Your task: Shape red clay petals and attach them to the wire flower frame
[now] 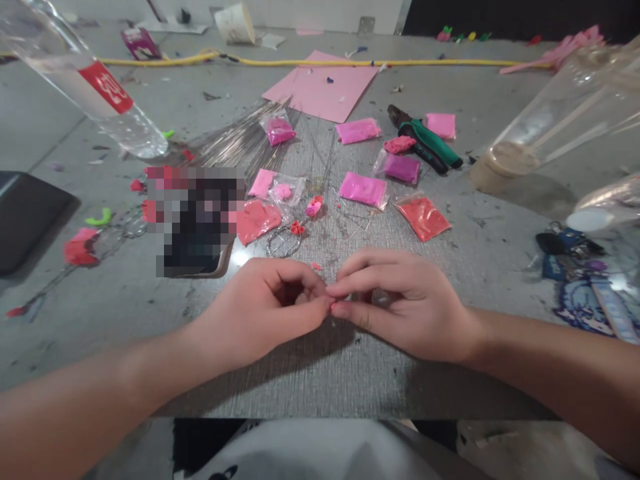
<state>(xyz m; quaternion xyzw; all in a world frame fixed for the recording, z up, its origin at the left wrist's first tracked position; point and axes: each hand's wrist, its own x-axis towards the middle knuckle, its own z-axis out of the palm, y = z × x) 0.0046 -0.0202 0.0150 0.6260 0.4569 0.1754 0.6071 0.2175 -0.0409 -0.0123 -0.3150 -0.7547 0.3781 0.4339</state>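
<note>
Fingertips of my left hand (280,300) and my right hand (400,300) meet above the table's front part. Between them shows a tiny bit of pinkish-red clay (333,305), mostly hidden, with both hands pinched on it. A small red crumb of clay (316,265) lies just beyond the fingers. Farther off is a wire ring (283,243) with a small red clay flower (297,228) at its edge and a pink-and-red clay piece (314,206) close by. Flat packets of clay lie behind, among them a red one (424,217) and a magenta one (363,190).
Green-handled pliers (425,140) lie beyond the packets, near a bundle of thin wires (245,140). A phone (200,227), partly pixelated, is left of my hands. A water bottle (115,100) stands at left, a clear plastic cup (540,127) at right. A yellow cable (310,63) crosses the back.
</note>
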